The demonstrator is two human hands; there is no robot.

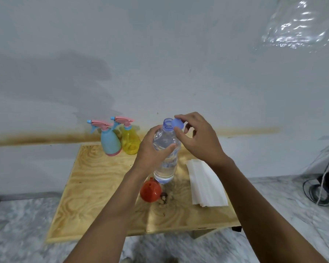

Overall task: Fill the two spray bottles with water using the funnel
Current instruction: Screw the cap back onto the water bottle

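My left hand [152, 149] grips a clear water bottle [165, 164] around its upper body, holding it upright above the wooden table [95, 196]. The bottle's mouth is uncovered. My right hand [196, 137] pinches the blue cap [178, 123] just to the right of the bottle's neck. An orange funnel [150, 190] lies on the table beneath the bottle. At the table's back edge stand a blue spray bottle [108, 141] and a yellow spray bottle [129, 139], both with pink trigger heads screwed on.
A stack of white paper sheets [207, 183] lies on the table's right side. The table stands against a pale wall on a marbled floor. Cables [317, 192] coil on the floor at the far right.
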